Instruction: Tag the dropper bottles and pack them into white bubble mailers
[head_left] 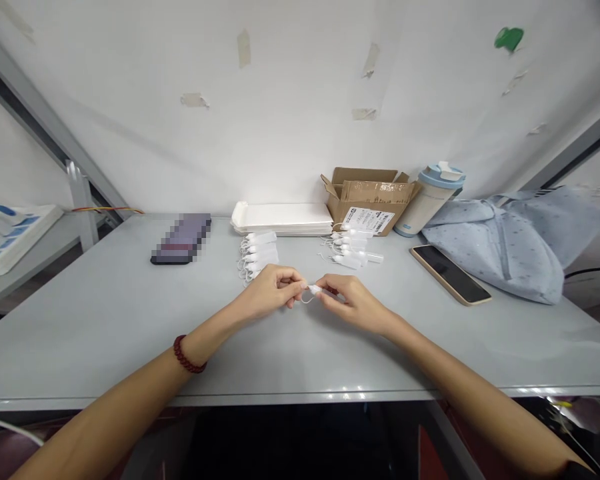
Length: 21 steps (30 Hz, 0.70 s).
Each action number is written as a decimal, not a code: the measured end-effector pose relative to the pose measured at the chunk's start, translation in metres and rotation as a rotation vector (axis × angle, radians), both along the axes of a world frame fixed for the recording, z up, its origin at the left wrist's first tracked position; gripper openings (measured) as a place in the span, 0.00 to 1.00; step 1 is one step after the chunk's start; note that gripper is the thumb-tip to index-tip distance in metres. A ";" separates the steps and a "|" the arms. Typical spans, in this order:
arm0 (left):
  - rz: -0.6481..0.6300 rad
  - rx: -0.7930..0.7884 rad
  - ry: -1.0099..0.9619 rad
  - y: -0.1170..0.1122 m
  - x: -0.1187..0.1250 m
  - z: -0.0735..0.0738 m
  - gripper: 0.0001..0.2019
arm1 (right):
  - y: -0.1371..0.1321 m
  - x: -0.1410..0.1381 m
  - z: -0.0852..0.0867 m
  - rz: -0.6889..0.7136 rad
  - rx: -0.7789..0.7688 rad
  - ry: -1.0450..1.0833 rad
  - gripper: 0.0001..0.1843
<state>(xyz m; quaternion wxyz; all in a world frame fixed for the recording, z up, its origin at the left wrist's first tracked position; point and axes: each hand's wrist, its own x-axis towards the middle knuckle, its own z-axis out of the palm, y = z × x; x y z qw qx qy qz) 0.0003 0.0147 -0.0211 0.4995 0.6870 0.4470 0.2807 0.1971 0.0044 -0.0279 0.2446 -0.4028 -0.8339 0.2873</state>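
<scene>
My left hand and my right hand meet above the front middle of the table, fingers closed in a pinch. Between the fingertips shows a small white cap with a thin white cord looping below it. My left fingers pinch its left end, and the right ones grip its right side; anything farther inside the right hand is hidden. Just behind the left hand lies a row of translucent white tubes with corded caps. More such tubes lie in a looser group behind my right hand.
At the wall sit a stack of white envelopes, an open cardboard box and a tilted tumbler. A phone and a pale blue fabric bag lie at right. A dark, blurred-out device lies left.
</scene>
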 end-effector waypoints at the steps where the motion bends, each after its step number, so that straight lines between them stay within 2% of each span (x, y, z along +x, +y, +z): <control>1: -0.003 -0.005 -0.009 0.000 0.000 0.000 0.08 | 0.000 0.000 0.000 0.001 0.006 0.002 0.11; 12: -0.049 -0.027 -0.050 0.003 -0.004 0.005 0.08 | 0.004 0.002 0.001 0.004 0.073 0.054 0.12; 16: -0.018 -0.011 -0.053 0.005 -0.007 0.008 0.10 | 0.004 0.003 0.002 -0.009 0.089 0.043 0.12; 21: 0.006 0.000 -0.076 0.004 -0.006 0.003 0.09 | 0.001 0.001 0.000 -0.011 0.065 0.036 0.12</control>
